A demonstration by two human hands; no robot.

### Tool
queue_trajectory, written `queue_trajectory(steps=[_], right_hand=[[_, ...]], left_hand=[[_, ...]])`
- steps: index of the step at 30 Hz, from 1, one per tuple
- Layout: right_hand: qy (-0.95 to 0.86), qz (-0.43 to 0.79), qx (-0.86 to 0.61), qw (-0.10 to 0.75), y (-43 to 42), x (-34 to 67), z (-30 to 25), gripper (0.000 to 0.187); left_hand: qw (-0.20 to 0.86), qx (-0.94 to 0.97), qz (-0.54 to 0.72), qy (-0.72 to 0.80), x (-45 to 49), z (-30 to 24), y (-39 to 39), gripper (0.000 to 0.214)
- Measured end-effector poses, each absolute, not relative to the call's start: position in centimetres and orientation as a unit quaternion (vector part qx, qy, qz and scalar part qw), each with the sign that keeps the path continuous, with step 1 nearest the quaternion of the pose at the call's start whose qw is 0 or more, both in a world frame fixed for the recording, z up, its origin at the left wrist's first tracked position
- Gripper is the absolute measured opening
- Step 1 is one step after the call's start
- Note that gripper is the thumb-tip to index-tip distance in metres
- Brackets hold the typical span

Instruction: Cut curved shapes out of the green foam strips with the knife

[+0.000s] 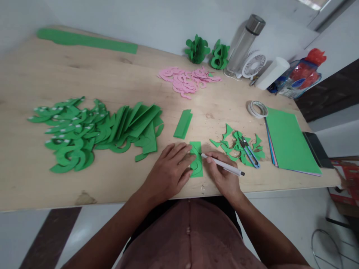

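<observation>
My left hand (pixel 172 172) lies with its fingers stretched over the left part of a small green paper piece (pixel 199 172), pressing it to the table. Curved drawn lines show on that piece. A white pen (pixel 226 166) is pinched in my right hand (pixel 226 181), its tip at the paper's right edge. Just beyond the left fingers lies a folded green paper strip (pixel 183 124). Green paper scraps (pixel 227 147) are scattered right of my right hand, with blue-handled thread snips (pixel 249 152) on top of them.
Left are heaped green cutouts (pixel 73 134) and folded green sheets (pixel 143 119). Pink cutouts (pixel 183 80), paper figures (pixel 197 49), a bottle (pixel 242 46) and a small fan (pixel 254 64) stand or lie farther back. Tape rolls (pixel 257 109), coloured sheets (pixel 291 142) and a dark phone (pixel 318 149) lie right.
</observation>
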State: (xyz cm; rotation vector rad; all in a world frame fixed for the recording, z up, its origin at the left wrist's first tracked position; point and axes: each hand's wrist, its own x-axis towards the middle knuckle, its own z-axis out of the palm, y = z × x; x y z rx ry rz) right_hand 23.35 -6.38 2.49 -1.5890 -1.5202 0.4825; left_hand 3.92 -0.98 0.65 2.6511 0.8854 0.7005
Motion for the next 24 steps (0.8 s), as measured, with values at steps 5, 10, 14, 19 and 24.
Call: queue_trajectory(steps=[5, 10, 14, 19, 24], right_hand=[[-0.613, 0.19, -0.635, 0.431, -6.42, 23.33, 2.51, 0.015], [-0.612, 0.19, -0.634, 0.433, -6.46, 23.27, 2.54, 0.015], [-0.615, 0.187, -0.631, 0.435, -6.52, 23.27, 2.5, 0.015], [-0.618, 0.18, -0.633, 0.43, -6.62, 23.28, 2.45, 0.015], [-0.617, 0.183, -0.633, 0.431, -6.67, 23.28, 2.44, 0.015]], left_hand=[[0.131, 0.913, 0.24, 0.302, 3.87, 0.72, -0.95, 0.033], [0.131, 0.913, 0.24, 0.304, 3.85, 0.69, -0.96, 0.033], [0.129, 0.913, 0.243, 0.302, 3.87, 0.61, -1.01, 0.033], [0.129, 0.913, 0.243, 0.302, 3.93, 0.47, -0.98, 0.032], [0.124, 0.913, 0.245, 0.301, 3.97, 0.5, -0.94, 0.033]])
